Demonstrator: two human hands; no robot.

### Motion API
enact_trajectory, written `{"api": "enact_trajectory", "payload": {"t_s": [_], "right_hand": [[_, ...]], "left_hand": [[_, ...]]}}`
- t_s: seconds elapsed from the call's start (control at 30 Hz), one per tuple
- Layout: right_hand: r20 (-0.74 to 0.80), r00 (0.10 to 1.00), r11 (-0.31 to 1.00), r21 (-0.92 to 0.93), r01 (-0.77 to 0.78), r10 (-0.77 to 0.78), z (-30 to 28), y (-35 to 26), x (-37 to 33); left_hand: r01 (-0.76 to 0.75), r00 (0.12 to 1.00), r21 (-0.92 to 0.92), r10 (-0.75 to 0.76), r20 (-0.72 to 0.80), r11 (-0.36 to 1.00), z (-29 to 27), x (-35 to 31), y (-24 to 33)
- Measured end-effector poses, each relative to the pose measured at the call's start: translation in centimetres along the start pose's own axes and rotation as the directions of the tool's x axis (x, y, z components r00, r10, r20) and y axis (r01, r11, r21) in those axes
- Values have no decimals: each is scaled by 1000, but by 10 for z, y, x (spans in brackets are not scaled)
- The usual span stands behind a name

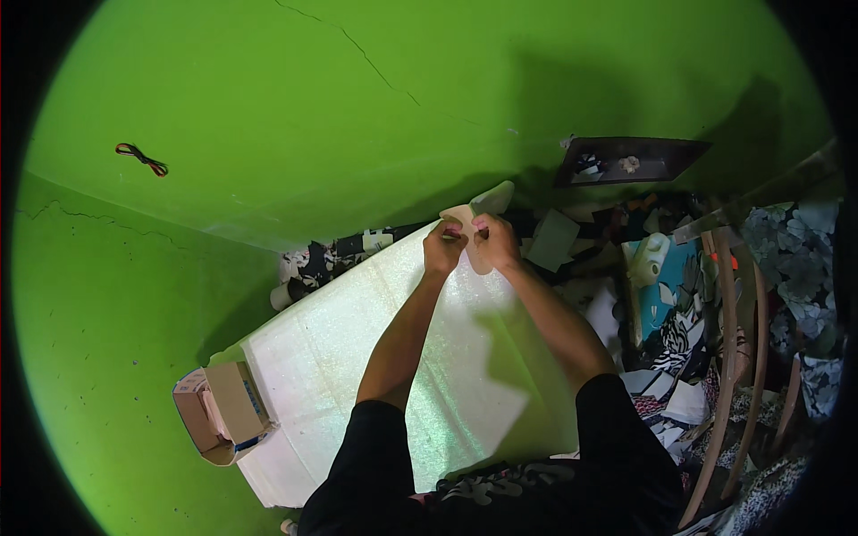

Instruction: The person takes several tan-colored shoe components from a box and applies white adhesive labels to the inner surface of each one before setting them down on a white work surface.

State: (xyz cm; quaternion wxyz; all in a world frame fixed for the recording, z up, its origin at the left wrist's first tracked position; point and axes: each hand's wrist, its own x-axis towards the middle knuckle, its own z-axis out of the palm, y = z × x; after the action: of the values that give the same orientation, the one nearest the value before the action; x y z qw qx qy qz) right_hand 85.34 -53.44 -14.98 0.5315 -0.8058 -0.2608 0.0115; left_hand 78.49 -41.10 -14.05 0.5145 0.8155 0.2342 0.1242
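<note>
My left hand (444,247) and my right hand (496,241) are close together over the far end of a white-covered table (357,330). Both have their fingers curled in a pinch on a pale beige flat piece (480,261) with rounded edges, part of which shows between them and above. Its material and the exact grip are hidden by my fingers. Just beyond my right hand, another pale, rounded flat shape (494,197) sticks up at the table's far corner; I cannot tell whether it is joined to the held piece.
An opened cardboard box (237,402) stands at the table's left corner. Fabric and sheet scraps (684,393) are heaped on the right, beside curved wooden bars (726,357). A dark tray-like niche (657,161) and a coiled cable (141,159) are on the green wall (268,107).
</note>
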Motion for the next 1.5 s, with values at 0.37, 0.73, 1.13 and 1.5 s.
{"api": "enact_trajectory", "payload": {"t_s": [0.37, 0.73, 1.13, 1.5], "right_hand": [[-20, 1000, 999, -34, 9, -10, 1, 4, 1], [119, 985, 950, -274, 152, -123, -16, -12, -22], [181, 982, 926, -362, 107, -43, -39, -24, -70], [-56, 995, 967, -247, 62, -78, -56, -47, -139]], "left_hand": [[-124, 990, 88, 129, -56, 988, 7, 1, -10], [-128, 990, 362, 98, 99, 923, -6, -11, 1], [-220, 959, 485, 95, 268, 847, -7, -34, 13], [-103, 995, -119, 104, 2, 988, -54, -205, -27]]}}
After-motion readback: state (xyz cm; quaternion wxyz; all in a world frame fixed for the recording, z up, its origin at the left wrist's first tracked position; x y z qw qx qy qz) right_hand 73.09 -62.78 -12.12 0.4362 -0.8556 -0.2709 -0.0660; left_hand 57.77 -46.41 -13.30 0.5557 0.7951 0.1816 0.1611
